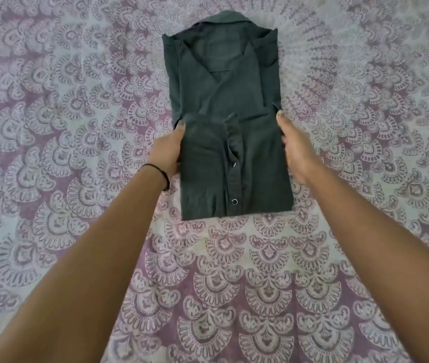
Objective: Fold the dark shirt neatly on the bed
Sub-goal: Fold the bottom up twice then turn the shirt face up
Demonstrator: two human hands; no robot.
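The dark shirt (224, 121) lies on the bed, collar at the far end, folded into a narrow rectangle. Its lower half is doubled up over the middle, with the button placket and two snaps facing up. My left hand (170, 153) holds the left edge of this upper flap, thumb on top near the flap's far corner and fingers hidden under the cloth. My right hand (294, 153) holds the right edge the same way, thumb reaching to the far right corner; it is slightly blurred. A dark band circles my left wrist.
The bedsheet (77, 127), purple and pale with a scalloped print, fills the whole view around the shirt. Nothing else lies on it within sight.
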